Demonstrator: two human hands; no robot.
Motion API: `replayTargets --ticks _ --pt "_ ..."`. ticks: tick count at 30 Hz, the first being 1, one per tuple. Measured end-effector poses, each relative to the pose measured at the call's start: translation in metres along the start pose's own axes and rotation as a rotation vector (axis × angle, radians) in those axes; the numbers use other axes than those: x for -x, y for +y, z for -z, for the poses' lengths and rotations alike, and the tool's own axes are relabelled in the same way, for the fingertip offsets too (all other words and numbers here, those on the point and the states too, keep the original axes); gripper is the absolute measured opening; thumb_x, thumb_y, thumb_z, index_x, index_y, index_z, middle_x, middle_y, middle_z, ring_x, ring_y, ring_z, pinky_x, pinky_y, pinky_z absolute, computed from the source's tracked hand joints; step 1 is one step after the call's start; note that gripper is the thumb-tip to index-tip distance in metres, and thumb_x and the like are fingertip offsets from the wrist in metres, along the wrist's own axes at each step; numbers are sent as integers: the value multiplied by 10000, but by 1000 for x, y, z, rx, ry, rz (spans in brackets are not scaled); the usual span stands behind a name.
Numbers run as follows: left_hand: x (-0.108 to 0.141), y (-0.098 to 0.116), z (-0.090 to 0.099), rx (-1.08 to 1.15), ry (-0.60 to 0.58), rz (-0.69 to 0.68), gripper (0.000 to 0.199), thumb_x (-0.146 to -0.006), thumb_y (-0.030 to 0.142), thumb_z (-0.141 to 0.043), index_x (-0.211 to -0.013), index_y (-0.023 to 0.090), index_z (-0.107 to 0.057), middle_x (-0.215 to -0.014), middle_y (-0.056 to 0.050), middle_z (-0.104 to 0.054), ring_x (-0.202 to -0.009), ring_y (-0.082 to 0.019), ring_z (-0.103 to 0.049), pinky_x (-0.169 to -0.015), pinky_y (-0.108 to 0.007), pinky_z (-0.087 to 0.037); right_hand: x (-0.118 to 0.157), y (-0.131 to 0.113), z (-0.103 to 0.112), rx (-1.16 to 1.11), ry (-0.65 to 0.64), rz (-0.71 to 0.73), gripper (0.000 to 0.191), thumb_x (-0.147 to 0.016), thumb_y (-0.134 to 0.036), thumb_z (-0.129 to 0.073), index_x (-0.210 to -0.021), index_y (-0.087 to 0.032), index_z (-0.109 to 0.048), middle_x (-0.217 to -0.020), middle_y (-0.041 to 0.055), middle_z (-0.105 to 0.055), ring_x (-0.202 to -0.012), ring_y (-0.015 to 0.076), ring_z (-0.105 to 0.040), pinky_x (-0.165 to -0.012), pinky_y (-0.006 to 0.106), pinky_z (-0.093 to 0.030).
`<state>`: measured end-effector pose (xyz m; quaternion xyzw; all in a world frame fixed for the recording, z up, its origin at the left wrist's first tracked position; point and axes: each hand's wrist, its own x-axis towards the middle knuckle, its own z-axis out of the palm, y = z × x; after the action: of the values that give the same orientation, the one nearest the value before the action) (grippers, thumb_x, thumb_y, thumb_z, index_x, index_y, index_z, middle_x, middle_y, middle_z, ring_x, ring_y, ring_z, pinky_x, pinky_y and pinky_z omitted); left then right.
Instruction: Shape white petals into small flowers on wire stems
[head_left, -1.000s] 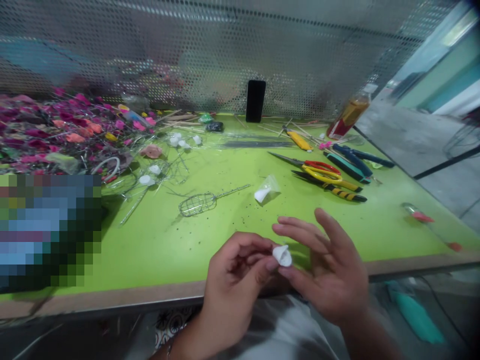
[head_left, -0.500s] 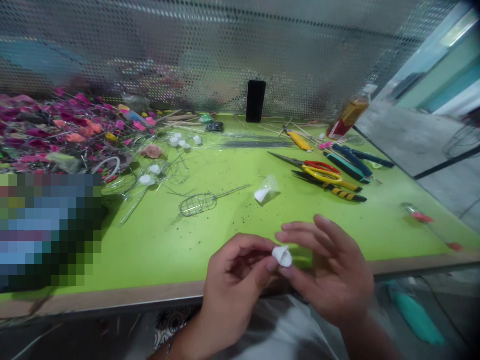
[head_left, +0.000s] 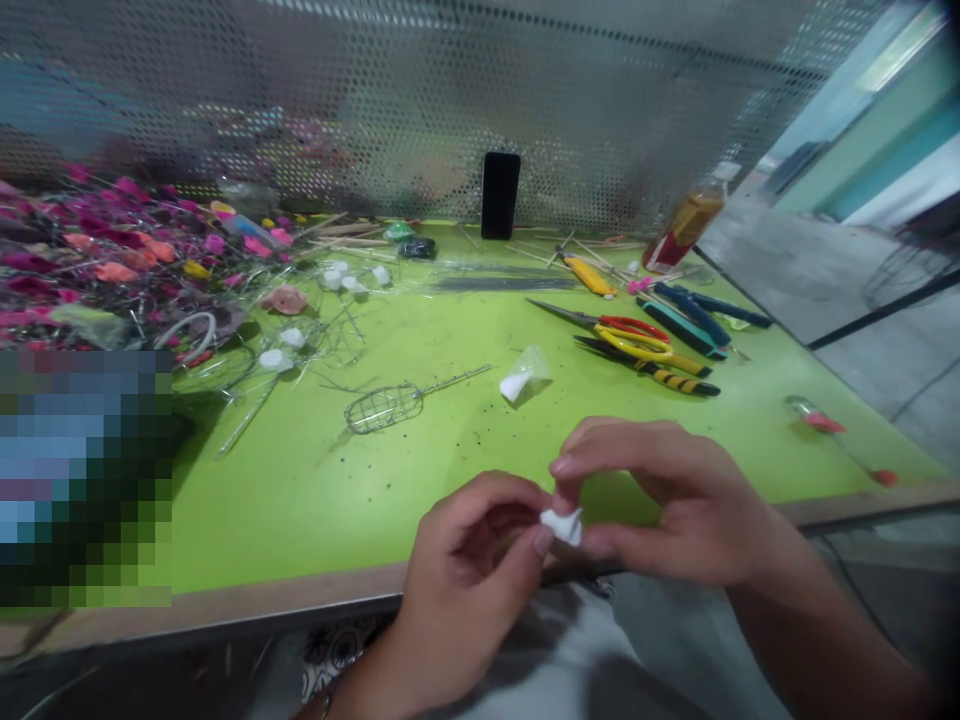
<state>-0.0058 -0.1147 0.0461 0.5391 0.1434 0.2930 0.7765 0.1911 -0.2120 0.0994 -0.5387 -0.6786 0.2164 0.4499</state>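
Note:
Near the front edge of the green table, a small white rolled piece (head_left: 562, 526) is pinched between the thumb and fingers of my left hand (head_left: 480, 560). My right hand (head_left: 667, 500) is beside it on the right, its fingertips at the piece and its thumb spread below, with a gap between thumb and fingers. Beyond the hands lies another white piece with clear film (head_left: 523, 376). To its left rests a wire frame with a twisted stem (head_left: 384, 408).
Pliers and scissors (head_left: 649, 345) lie at the right, near a yellow cutter (head_left: 589, 276) and a bottle (head_left: 686, 228). A phone (head_left: 500, 196) stands against the mesh panel. Pink and purple pieces (head_left: 112, 240) are heaped at the left, above a blurred-out object (head_left: 75, 470).
My right hand's fingers have bent down onto the white piece, and its forearm has swung further right. The white piece has changed its angle. The view has shifted slightly.

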Motion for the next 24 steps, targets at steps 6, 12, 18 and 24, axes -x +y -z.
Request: replayTargets --ticks 6,12,18,24 --pt "1 -2 -2 -17 -17 -3 120 -980 126 -765 -1040 228 -785 -1040 -33 -813 -965 -137 -791 -884 -216 -656 0 2 -5 -52 -22 -48 502 -938 -144 -827 -1395 -314 -705 -1012 -5 -824 -888 168 -788 -878 329 -648" --pt "-1 1 -4 -98 40 -41 140 -951 94 -771 -1012 217 -800 -1010 -33 -829 -924 -125 -797 -850 -176 -649 2 8 -5 -236 -9 -176 426 -1012 -269 -775 -1433 -289 -712 -1103 52 -789 -957 199 -762 -868 351 -660" --pt "0 3 -4 -98 47 -19 163 -940 91 -775 -1006 236 -811 -966 -4 -836 -885 -107 -804 -821 -144 -640 7 9 -3 -293 1 -229 408 -968 -273 -834 -1367 -274 -749 -1014 42 -791 -894 199 -772 -830 350 -672" --pt "0 4 -3 -136 42 -42 176 -936 86 -775 -995 246 -816 -957 4 -839 -865 -101 -798 -811 -143 -641 4 11 -6 -270 -5 -242 390 -1018 -223 -772 -1400 -286 -724 -993 19 -764 -889 161 -757 -840 294 -648"
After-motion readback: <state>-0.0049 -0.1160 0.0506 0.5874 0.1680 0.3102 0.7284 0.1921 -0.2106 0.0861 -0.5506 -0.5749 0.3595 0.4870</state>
